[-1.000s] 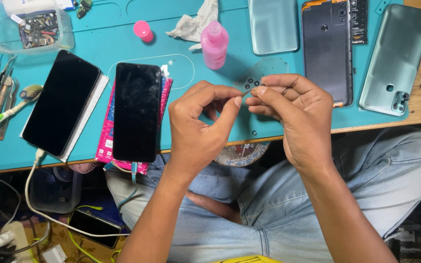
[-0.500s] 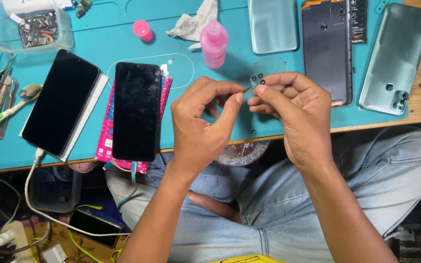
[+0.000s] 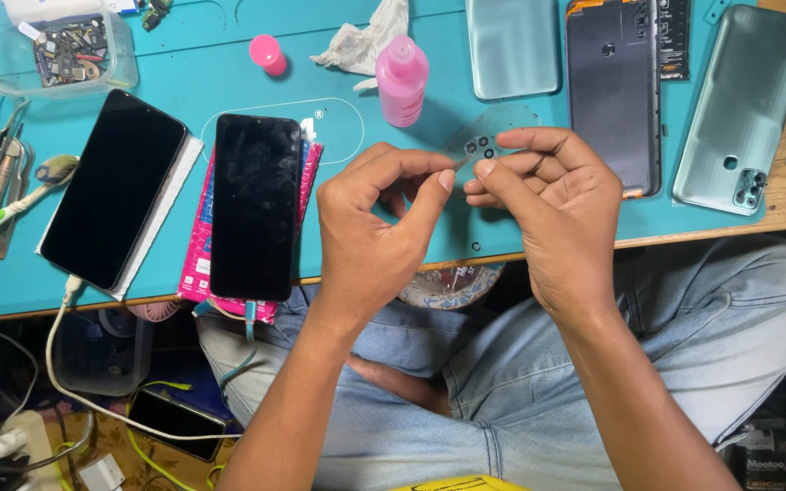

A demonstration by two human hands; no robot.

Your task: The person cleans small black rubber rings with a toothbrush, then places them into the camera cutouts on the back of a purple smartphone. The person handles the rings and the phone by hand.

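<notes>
Clear plastic phone cover with round camera cut-outs (image 3: 488, 136), thin and see-through, pinched between both hands just above the front of the teal bench (image 3: 366, 245). Left hand (image 3: 379, 232) curled, thumb and forefinger closed on a tiny sliver at the cover's edge, too small to identify. Right hand (image 3: 552, 205) gripping the cover from the other side, fingertips nearly touching those of the left. Just beyond the hands, a pink squeeze bottle with a pink cap (image 3: 401, 80), upright, with a crumpled white cloth (image 3: 363, 38) beside it and a small pink cap (image 3: 267, 53) further left. Left of the left hand, a black-screened phone lying on a pink packet (image 3: 256, 205), cable plugged into its lower end; further left, a second dark phone on a white sheet (image 3: 113, 186). At the far left edge, hand tools and a green-handled toothbrush (image 3: 2, 195), plus a clear plastic tub of small parts (image 3: 56, 44) in the corner. Right of the hands, a dark opened phone body (image 3: 613, 91), flanked by a pale green back panel (image 3: 513, 45) and a grey-green back cover with a camera block (image 3: 740, 109). Below, blue jeans (image 3: 684, 345).
</notes>
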